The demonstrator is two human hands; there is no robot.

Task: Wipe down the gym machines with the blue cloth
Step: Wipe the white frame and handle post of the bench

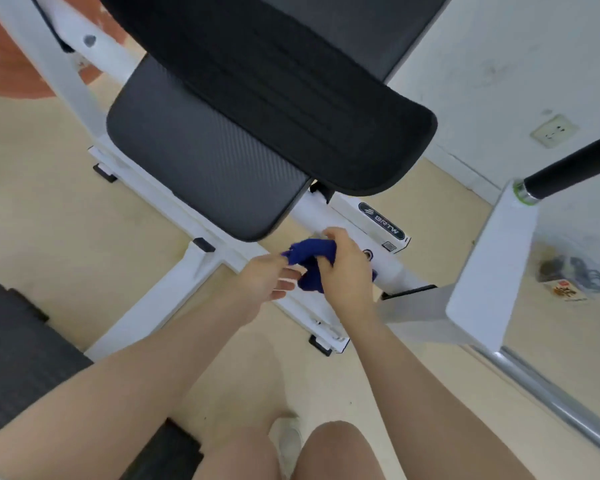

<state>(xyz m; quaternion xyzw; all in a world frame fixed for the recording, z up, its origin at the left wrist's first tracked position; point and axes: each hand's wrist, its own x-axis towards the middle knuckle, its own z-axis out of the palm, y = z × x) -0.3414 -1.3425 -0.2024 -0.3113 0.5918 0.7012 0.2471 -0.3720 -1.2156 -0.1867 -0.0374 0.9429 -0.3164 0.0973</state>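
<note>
Both hands: right hand (345, 271), left hand (267, 278) gripping blue cloth (310, 263).

- Both bare forearms reach forward and down from the bottom of the view, converging toward the middle.
- The right hand (343, 268) is turned back-up, wrist slightly bent, its fingers (333, 233) curled closed around the bunched blue cloth (310, 261).
- The left hand (265, 278) sits just beside it, palm turned inward, fingertips pinching an edge of the same cloth, the lower fingers loosely extended.
- Two bare knees show at the bottom edge.
</note>
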